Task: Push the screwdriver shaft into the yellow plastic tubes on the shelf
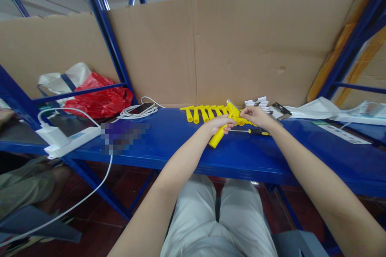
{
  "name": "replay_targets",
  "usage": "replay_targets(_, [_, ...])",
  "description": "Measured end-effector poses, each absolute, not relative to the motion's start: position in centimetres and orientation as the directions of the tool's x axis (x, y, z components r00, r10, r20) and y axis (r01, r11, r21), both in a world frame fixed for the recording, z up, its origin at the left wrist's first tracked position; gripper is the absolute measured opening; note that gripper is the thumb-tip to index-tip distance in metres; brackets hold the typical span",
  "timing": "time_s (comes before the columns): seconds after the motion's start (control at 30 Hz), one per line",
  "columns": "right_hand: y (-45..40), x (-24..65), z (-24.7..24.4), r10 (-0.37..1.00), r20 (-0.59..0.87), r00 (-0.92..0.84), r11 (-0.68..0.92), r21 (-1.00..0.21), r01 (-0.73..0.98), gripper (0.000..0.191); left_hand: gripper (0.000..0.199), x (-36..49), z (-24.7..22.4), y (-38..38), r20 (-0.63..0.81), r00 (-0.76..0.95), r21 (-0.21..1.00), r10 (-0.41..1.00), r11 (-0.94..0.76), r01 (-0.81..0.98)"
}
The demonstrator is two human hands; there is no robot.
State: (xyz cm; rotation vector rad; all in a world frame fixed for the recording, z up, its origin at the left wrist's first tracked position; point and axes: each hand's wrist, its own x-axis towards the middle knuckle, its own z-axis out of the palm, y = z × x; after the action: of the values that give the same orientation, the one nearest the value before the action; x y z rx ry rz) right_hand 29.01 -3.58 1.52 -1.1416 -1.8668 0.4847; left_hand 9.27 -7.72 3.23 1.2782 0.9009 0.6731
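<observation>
My left hand (221, 123) is wrapped round the yellow handle of a scraper-like tool (216, 138), which is tilted with its handle toward me. At the tool's head, a thin greyish strip shows along the top edge. My right hand (251, 115) is beside that head, fingers pinched together; whatever they hold is too small to tell. Behind my left hand, several yellow T-shaped pieces (196, 115) lie in a row on the blue table (169, 136). A screwdriver with a black and yellow handle (259, 132) lies just in front of my right hand.
White pieces (256, 103) and a black card (281, 111) lie at the back right. To the left are a coiled white cable (135, 112), a red bag (102, 96) and a power strip (74, 142). A cardboard wall (241, 48) stands behind. Another person's leg shows at lower left.
</observation>
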Motion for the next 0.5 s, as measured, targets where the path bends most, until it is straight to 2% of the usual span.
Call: replay_targets(0.5, [-4.08, 28.56, 1.65, 0.846, 0.489, -0.212, 0.517, -0.655, 0.551, 0.036, 0.025, 9.27, 3.21, -7.7, -0.201, 0.499, 0.977, 0.843, 0.212, 0.034])
